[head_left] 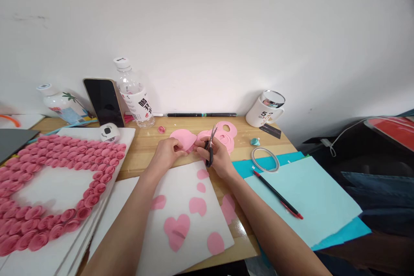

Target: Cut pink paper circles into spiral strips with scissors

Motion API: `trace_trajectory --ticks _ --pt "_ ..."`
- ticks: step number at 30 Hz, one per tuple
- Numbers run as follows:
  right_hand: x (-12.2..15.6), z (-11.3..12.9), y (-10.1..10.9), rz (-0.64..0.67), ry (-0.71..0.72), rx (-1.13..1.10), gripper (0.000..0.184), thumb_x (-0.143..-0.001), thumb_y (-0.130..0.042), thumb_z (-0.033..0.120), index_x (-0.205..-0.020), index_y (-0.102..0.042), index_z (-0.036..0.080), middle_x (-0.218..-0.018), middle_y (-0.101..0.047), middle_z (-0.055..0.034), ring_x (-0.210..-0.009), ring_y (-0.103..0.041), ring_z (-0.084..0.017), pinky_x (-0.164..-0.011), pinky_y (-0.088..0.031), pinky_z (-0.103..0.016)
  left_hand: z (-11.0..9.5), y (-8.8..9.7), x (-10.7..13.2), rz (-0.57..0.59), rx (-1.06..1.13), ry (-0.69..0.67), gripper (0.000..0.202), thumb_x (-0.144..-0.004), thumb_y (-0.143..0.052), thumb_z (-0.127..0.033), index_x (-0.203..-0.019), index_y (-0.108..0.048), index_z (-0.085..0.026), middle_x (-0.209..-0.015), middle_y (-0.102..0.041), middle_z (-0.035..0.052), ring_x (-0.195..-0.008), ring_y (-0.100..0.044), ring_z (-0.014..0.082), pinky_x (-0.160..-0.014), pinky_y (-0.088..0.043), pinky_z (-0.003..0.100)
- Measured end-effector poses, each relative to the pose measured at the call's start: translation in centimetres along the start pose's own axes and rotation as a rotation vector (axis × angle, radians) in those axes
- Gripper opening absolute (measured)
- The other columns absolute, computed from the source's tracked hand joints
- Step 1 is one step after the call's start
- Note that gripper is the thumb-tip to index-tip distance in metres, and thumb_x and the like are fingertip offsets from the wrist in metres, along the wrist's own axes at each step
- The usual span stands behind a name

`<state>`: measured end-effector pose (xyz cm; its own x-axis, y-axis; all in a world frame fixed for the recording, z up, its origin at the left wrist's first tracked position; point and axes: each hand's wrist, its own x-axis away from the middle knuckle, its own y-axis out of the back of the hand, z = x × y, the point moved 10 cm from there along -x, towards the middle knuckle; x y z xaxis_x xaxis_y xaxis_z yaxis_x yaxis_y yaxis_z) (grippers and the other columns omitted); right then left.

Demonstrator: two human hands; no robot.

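Observation:
My left hand pinches the lower edge of a round pink paper piece. Across from it, my right hand has scissors with black handles in its grip, blades pointing up and away from the paper. The right fingertips reach close to the right edge of the same pink piece; whether they grip it too is hard to see. Behind that hand lie pink paper offcuts with cut-out holes. Below both hands, a white sheet bears several pink cut-outs, among them a heart-shaped one.
On the left, a white board carries rows of pink paper roses. A phone, a water bottle and a mug stand along the wall. Right of my arm are light-blue paper, a tape roll and a black-and-red pen.

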<state>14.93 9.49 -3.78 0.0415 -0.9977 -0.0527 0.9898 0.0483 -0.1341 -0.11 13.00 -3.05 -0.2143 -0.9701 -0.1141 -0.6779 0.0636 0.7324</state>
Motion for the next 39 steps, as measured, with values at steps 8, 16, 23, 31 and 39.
trace_trajectory --ticks 8,16,23,31,39 --pt "0.2 0.1 -0.3 0.036 0.003 -0.006 0.031 -0.065 -0.070 0.035 -0.088 -0.055 0.021 -0.080 -0.066 -0.0035 -0.076 -0.064 -0.019 -0.070 -0.051 -0.035 -0.2 0.0 0.2 -0.011 -0.035 -0.005 0.014 -0.061 -0.067 -0.028 -0.061 -0.061 -0.017 -0.063 -0.061 -0.0006 -0.058 -0.052 0.0125 -0.055 -0.039 0.025" --pt "0.1 -0.5 -1.2 0.124 0.003 -0.087 0.035 -0.064 -0.073 0.031 -0.093 -0.055 0.024 -0.093 -0.067 -0.0039 -0.086 -0.065 -0.021 -0.077 -0.051 -0.037 -0.9 -0.2 0.3 0.004 -0.060 -0.092 0.012 -0.070 -0.057 -0.023 -0.059 -0.061 -0.017 -0.063 -0.062 0.0007 -0.057 -0.051 0.0116 -0.056 -0.038 0.024" --pt "0.2 -0.7 -1.2 0.141 0.003 -0.094 0.032 -0.067 -0.072 0.027 -0.094 -0.056 0.023 -0.098 -0.066 -0.0047 -0.090 -0.064 -0.022 -0.084 -0.050 -0.039 -1.2 -0.1 0.4 0.019 -0.042 -0.115 0.016 -0.067 -0.051 -0.012 -0.058 -0.062 -0.016 -0.064 -0.064 0.0019 -0.058 -0.053 0.0115 -0.057 -0.038 0.023" --pt "0.2 -0.7 -1.3 0.154 -0.002 -0.038 0.034 -0.066 -0.072 0.025 -0.095 -0.054 0.023 -0.093 -0.066 -0.0038 -0.086 -0.063 -0.020 -0.076 -0.052 -0.035 -0.8 1.3 0.3 -0.161 -0.059 -0.109 0.014 -0.062 -0.052 -0.008 -0.052 -0.055 -0.017 -0.054 -0.059 -0.0012 -0.051 -0.049 0.0100 -0.052 -0.037 0.022" --pt "0.5 -0.7 -1.4 0.098 -0.052 -0.042 0.034 -0.065 -0.070 0.033 -0.091 -0.053 0.021 -0.071 -0.061 0.0005 -0.060 -0.061 -0.014 -0.045 -0.051 -0.024 -6.2 5.9 3.4 -0.586 0.103 -0.502 0.014 -0.071 -0.054 -0.007 -0.063 -0.054 -0.018 -0.071 -0.065 0.0006 -0.069 -0.060 0.0117 -0.070 -0.048 0.027"
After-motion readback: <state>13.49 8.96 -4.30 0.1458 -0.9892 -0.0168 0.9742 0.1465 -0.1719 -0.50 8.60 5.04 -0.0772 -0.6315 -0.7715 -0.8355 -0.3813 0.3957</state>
